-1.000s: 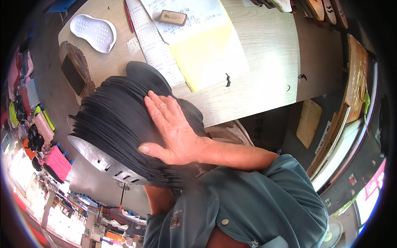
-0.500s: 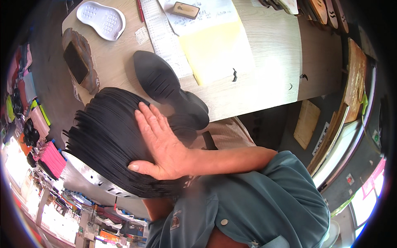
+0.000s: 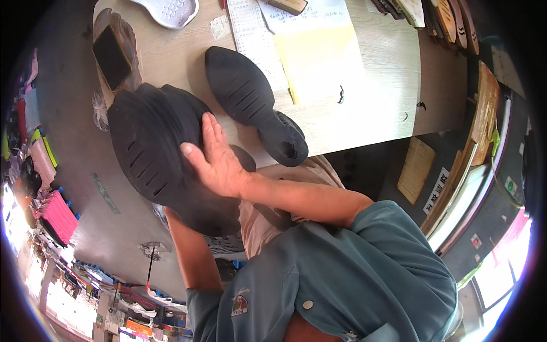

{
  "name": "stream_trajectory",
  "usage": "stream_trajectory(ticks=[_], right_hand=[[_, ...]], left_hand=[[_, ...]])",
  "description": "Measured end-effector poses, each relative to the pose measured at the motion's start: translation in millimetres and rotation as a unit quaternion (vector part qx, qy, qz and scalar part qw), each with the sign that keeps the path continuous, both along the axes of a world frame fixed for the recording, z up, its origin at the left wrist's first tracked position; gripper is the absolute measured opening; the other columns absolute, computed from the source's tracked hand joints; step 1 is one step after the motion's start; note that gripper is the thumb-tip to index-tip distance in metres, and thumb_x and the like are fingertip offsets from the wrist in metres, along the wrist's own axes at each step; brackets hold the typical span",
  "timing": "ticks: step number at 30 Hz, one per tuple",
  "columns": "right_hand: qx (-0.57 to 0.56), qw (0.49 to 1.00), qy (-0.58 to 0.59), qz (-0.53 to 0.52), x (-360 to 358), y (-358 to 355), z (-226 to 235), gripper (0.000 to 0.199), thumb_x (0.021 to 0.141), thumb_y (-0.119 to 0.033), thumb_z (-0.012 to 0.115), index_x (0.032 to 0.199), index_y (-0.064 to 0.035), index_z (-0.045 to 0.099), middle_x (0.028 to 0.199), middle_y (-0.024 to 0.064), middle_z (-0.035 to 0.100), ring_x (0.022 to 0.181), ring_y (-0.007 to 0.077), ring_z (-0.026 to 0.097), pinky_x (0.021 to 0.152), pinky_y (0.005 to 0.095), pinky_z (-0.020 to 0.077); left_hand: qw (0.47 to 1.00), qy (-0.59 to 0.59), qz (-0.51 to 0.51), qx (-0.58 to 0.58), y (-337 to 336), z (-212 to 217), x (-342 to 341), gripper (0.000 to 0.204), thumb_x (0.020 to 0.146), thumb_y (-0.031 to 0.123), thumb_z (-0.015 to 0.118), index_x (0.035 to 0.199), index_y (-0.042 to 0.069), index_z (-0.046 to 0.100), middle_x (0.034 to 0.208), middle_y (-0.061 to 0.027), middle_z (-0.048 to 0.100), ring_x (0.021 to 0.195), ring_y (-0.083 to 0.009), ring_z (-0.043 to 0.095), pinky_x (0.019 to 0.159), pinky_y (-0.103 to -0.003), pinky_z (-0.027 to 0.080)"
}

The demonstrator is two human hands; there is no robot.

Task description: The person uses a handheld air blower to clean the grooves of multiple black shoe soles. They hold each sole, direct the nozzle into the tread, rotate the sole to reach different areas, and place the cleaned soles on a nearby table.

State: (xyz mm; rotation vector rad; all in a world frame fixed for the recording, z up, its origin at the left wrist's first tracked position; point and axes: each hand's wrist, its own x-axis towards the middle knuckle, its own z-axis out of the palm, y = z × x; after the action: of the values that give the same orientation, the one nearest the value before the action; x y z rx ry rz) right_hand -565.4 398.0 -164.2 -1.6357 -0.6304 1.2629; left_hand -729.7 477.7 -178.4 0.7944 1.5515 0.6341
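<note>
A thick stack of black shoe soles (image 3: 137, 142) is in front of me, left of centre, the grooved face of its outermost sole showing. Flat against the stack's edges lies my right hand (image 3: 221, 162), fingers stretched upward and thumb apart. My left forearm (image 3: 192, 256) runs up behind the stack, which hides the left hand and its fingers. On the table, to the right of the stack, lies another black shoe sole (image 3: 242, 85) with slanted grooves; part of a second one shows beneath its heel end.
Beyond the stack, a phone (image 3: 111, 60) rests on a brown slab on the table (image 3: 387, 102). A white sole-shaped piece (image 3: 171, 11), a yellow sheet (image 3: 319, 62) and written papers lie farther back. Several soles stand at the far right, with wooden boards (image 3: 478, 119) below.
The stack has turned from showing its fanned edges to showing its outer sole's grooved face. My right hand has stayed against it. My view has shifted, and more of my left forearm shows.
</note>
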Motion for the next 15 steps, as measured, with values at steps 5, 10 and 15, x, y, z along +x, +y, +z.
stream_trajectory(ticks=[5, 10, 15], right_hand=[[-0.048, 0.998, 0.036, 0.027, 16, -3, 2, 0.101, 0.110, -0.063, 0.042, 0.166, 0.0153, 0.011, 0.174, 0.0366, 0.015, 0.166, 0.0447, 0.011, 0.135, 0.0442, 0.0139], [0.036, 0.992, -0.088, 0.082, 50, -26, 23, 0.086, 0.104, -0.049, 0.063, 0.158, 0.0130, 0.037, 0.156, 0.0383, 0.045, 0.149, 0.0491, 0.043, 0.125, 0.0484, 0.0361], [0.011, 0.942, -0.324, -0.083, 118, -47, 9, 0.066, 0.098, -0.028, 0.077, 0.149, 0.0059, 0.053, 0.143, 0.0275, 0.058, 0.134, 0.0416, 0.059, 0.109, 0.0468, 0.0513]], left_hand=[[1.000, 0.004, -0.007, -0.011, 14, -11, 0, 0.063, 0.112, 0.047, 0.049, 0.151, -0.003, 0.056, 0.146, -0.0148, 0.064, 0.138, -0.0280, 0.059, 0.121, -0.039, 0.043], [1.000, 0.018, 0.002, -0.004, 9, -5, -4, 0.062, 0.112, 0.045, 0.050, 0.151, -0.003, 0.056, 0.145, -0.0148, 0.064, 0.137, -0.0278, 0.059, 0.120, -0.039, 0.043], [0.993, 0.063, 0.096, 0.040, 2, 23, 2, 0.060, 0.112, 0.044, 0.050, 0.150, -0.003, 0.057, 0.144, -0.0147, 0.065, 0.137, -0.0277, 0.060, 0.120, -0.039, 0.044]])
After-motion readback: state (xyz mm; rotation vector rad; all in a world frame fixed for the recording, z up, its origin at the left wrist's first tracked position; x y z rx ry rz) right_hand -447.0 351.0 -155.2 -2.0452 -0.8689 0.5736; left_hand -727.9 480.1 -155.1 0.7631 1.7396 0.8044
